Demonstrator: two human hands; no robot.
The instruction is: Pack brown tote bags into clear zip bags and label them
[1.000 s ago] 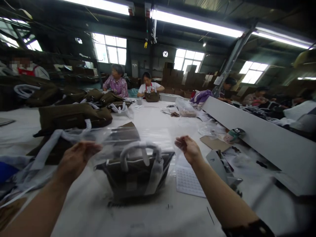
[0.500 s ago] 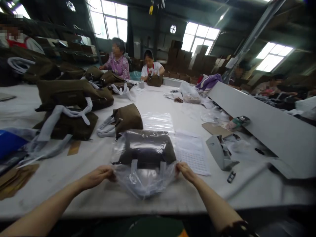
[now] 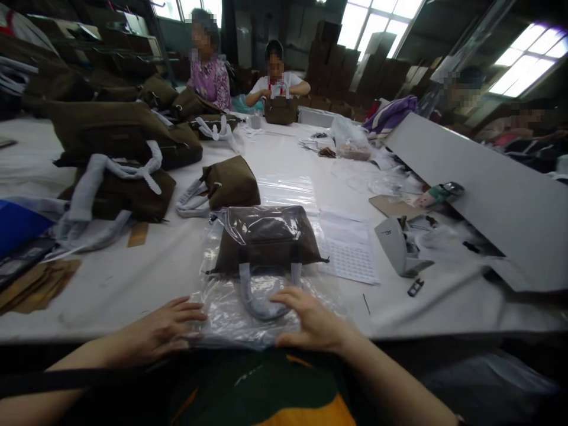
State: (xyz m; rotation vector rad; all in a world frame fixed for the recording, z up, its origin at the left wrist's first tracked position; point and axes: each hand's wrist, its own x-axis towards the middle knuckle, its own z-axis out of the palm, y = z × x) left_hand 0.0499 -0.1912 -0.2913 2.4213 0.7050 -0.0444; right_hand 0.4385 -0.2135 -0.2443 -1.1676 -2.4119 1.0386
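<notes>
A dark olive handbag [image 3: 270, 239] lies flat inside a clear plastic bag [image 3: 222, 307] at the table's front edge. Its wrapped handles [image 3: 252, 302] point toward me under the plastic. My left hand [image 3: 166, 328] rests at the plastic's near left corner, fingers stretched out. On the near right part of the plastic lies my right hand [image 3: 313, 322], its fingers spread and reaching the handle's end. Beyond the packed bag stands a smaller olive handbag [image 3: 233, 183] with wrapped handles, beside a stack of clear plastic sleeves [image 3: 288, 192].
Larger olive handbags [image 3: 119, 130] are piled at the left, near a blue object [image 3: 22, 228] and brown paper pieces [image 3: 42, 287]. Right of me lie a printed sheet [image 3: 350, 245], a grey tape dispenser [image 3: 394, 245] and a long white board [image 3: 479, 201]. Co-workers [image 3: 279, 83] sit across the table.
Both hands have released the plastic bag's side edges and now lie flat at its near end. The right hand moved inward. The plastic is spread flatter, and the view has tilted down.
</notes>
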